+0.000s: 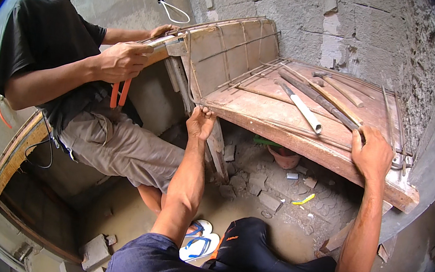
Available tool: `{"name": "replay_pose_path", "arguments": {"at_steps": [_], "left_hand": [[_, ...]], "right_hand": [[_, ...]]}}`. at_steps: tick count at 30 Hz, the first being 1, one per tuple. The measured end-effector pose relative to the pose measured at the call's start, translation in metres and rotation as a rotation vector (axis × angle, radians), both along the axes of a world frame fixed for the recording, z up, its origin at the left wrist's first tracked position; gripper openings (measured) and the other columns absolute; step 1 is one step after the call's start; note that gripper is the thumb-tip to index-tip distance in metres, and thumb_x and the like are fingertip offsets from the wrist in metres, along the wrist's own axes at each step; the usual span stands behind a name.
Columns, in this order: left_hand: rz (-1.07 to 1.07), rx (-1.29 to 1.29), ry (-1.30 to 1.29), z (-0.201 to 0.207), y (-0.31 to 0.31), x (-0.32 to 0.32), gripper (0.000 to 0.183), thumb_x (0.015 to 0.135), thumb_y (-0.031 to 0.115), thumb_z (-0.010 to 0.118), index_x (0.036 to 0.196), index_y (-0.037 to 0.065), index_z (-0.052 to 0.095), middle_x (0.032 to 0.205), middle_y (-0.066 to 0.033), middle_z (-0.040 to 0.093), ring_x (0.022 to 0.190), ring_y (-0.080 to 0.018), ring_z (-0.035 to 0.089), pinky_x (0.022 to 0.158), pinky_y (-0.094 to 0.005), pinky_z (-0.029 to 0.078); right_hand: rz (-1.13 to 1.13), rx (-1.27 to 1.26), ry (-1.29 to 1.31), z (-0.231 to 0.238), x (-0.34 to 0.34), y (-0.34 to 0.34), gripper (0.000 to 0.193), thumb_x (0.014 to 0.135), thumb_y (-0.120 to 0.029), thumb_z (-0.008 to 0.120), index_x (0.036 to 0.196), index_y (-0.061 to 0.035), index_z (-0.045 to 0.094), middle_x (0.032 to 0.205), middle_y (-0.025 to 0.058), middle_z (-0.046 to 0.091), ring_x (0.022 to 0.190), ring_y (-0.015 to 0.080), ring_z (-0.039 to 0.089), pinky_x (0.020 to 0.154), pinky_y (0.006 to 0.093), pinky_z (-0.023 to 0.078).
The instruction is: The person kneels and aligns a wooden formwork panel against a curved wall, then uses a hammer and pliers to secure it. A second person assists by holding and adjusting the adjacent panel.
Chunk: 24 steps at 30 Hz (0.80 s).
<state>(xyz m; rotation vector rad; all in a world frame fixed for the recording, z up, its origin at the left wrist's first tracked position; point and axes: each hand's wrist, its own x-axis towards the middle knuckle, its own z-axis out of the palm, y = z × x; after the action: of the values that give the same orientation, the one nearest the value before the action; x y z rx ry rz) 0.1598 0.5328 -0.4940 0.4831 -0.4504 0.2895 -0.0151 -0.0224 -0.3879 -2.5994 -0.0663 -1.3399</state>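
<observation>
Head view: looking down at a wood-edged counter (289,141), carrying a steel-rod frame (242,79) across it and up along an upright panel (205,59), plus a dark bar (317,98). Probably handling stiff yet springy, weighty, rough, hardly fragile; best being taken by near rods or bends. Closing the left hand (201,124) around the frame's near-left bend; curling the right hand (372,152) beside the bar's end, cannot tell whether gripping it.

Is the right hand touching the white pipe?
Apart: the head view shows a strip of board between the right hand and the white pipe's open end.
</observation>
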Motion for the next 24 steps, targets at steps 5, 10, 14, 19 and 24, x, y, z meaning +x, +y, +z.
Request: {"name": "replay_pose_path", "arguments": {"at_steps": [5,10,14,19,24], "left_hand": [[0.02,0.082,0.182,0.012,0.03,0.002,0.022,0.108,0.022,0.061,0.091,0.008,0.064,0.084,-0.007,0.067,0.076,-0.0232,0.061,0.084,-0.0432,0.054],[0.164,0.211,0.366,0.03,0.053,0.001,0.014,0.102,0.017,0.063,0.089,0.01,0.064,0.077,-0.0052,0.065,0.068,-0.0208,0.059,0.077,-0.0421,0.053],[0.398,0.312,0.306,0.028,0.042,0.0,0.012,0.101,0.015,0.065,0.09,0.011,0.064,0.08,-0.0048,0.065,0.067,-0.0185,0.06,0.071,-0.0395,0.054],[0.272,0.008,0.218,0.012,0.012,-0.003,0.013,0.108,0.02,0.063,0.097,0.013,0.066,0.084,-0.0015,0.068,0.067,-0.0161,0.06,0.07,-0.0382,0.055],[0.22,-0.107,0.147,0.012,-0.009,0.0,0.011,0.108,0.021,0.067,0.1,0.013,0.065,0.079,0.0002,0.068,0.066,-0.0157,0.064,0.071,-0.0371,0.059]], "right_hand": [[0.003,-0.003,0.004,0.0,0.0,-0.001,0.024,0.099,-0.035,0.072,0.105,-0.0118,0.077,0.099,0.0139,0.077,0.091,0.0375,0.076,0.078,0.0502,0.059],[0.009,0.033,0.003,0.0,0.0,0.001,0.025,0.099,-0.035,0.072,0.106,-0.0125,0.077,0.099,0.0149,0.077,0.09,0.0379,0.076,0.078,0.0509,0.059],[-0.012,0.005,0.018,0.0,-0.001,0.001,0.025,0.099,-0.036,0.072,0.107,-0.0131,0.077,0.099,0.0148,0.076,0.089,0.0383,0.075,0.077,0.0514,0.059],[-0.011,0.002,0.026,0.001,0.0,0.001,0.024,0.099,-0.036,0.071,0.106,-0.0135,0.077,0.098,0.0142,0.076,0.091,0.0381,0.075,0.078,0.0524,0.058],[-0.018,0.001,0.042,0.0,0.0,0.001,0.024,0.099,-0.036,0.071,0.106,-0.0135,0.077,0.1,0.0137,0.076,0.092,0.0378,0.075,0.078,0.0525,0.058]]}}
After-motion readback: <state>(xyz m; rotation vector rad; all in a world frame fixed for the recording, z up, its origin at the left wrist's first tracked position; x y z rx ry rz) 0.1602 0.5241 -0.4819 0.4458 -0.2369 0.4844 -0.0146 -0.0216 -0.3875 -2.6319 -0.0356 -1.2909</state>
